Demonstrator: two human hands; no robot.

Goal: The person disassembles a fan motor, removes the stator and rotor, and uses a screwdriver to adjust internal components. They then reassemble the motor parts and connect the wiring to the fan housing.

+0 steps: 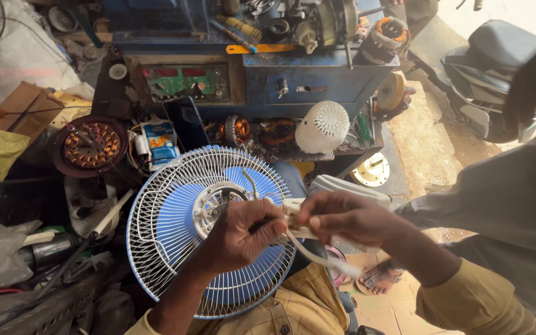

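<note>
- White plastic fan part (294, 218) sits between both hands, just right of the fan guard (156, 205) hub.
- Left hand (243, 232) and right hand (342, 217) both clamp it, fingers closed.
- Its cord (317, 255) trails down-right.

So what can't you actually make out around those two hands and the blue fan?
Head view:
- Small cream plastic part: mostly covered by the left hand and right hand.
- Round blue-bladed fan with white wire grille: lower right hidden behind the left hand.
- Dark scooter: cut off by the right edge.
</note>
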